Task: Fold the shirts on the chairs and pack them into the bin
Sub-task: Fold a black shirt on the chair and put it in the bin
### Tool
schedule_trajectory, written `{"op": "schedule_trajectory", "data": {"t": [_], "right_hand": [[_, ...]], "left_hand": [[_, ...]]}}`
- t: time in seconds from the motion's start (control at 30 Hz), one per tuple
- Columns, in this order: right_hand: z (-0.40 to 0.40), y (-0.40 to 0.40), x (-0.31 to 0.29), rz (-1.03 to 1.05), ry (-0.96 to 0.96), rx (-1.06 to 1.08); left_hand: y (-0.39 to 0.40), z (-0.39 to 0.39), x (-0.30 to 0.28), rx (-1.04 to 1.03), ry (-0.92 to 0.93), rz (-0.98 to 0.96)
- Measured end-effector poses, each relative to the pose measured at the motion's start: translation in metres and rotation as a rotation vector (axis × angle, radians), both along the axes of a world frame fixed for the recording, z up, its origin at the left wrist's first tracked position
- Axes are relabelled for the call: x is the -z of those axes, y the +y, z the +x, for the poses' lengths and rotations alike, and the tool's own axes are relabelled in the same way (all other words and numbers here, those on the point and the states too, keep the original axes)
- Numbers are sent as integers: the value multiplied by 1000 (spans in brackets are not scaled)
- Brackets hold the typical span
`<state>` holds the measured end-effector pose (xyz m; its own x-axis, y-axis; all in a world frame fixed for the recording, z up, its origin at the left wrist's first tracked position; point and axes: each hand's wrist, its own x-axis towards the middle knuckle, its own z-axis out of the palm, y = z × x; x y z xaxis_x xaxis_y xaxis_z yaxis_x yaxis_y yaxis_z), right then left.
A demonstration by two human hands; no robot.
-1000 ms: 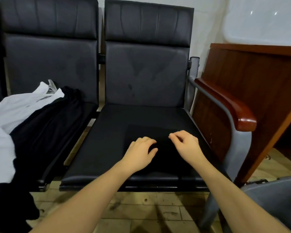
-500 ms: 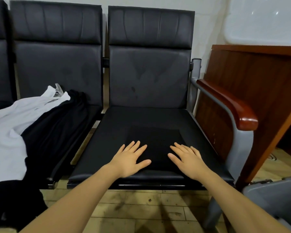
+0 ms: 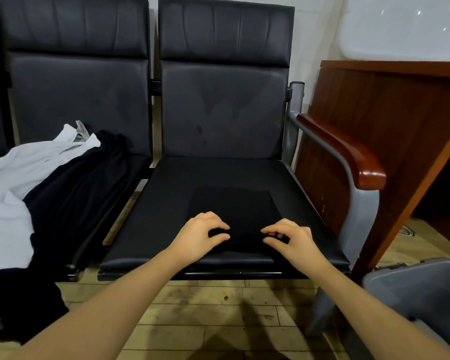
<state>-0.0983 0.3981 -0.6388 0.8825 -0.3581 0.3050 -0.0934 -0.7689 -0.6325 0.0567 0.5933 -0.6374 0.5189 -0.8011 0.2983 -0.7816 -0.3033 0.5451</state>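
Folded black shirt [image 3: 234, 216] on the right-hand chair [image 3: 218, 178] — soft, light, prone to unfolding.
Bin [image 3: 421, 289] right of the chair; left hand [image 3: 200, 235] and right hand [image 3: 291, 237] pinch the shirt's near edge — better support from beneath.

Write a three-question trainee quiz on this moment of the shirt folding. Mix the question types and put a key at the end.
1. True or false: the folded black shirt lies on the seat of the chair with the wooden armrest.
2. Which garment lies on top on the neighbouring chair? A) white shirt B) black garment
3. What are the left hand and right hand doing?

Key: 1 true. 2 A. 3 Each pinches the folded shirt's near edge; the grey bin stands to the right.
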Motion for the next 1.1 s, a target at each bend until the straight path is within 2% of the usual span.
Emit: {"op": "schedule_trajectory", "data": {"t": [0.1, 0.23, 0.33, 0.4, 0.53, 0.63, 0.73, 0.87, 0.93, 1.1], "right_hand": [[2, 4, -1, 55, -36, 31], [4, 2, -6, 145, -195, 42], [2, -5, -16, -27, -295, 106], [-2, -11, -20, -108, -298, 118], [-16, -26, -12, -360, -193, 56], [-25, -34, -8, -526, -41, -47], [-30, -32, -12, -518, 57, -53], [-26, -18, -19, -472, 122, -26], [-21, -12, -21, -418, 199, 25], [-15, -3, -24, -458, 394, 19]], "left_hand": [[-2, 0, 3, 17, -64, -3], [-6, -3, 4, -20, -129, -119], [-10, -7, 0, -37, -130, -229], [-11, -8, -1, 35, -88, -198], [-13, -11, 0, 167, -147, 41], [-10, -12, -3, 136, -103, -3], [-8, -11, -4, 41, -208, 23], [-6, -11, -2, -155, -310, 310], [-3, -11, -2, -160, -323, 380], [8, -15, -5, -149, -316, 423]]}}
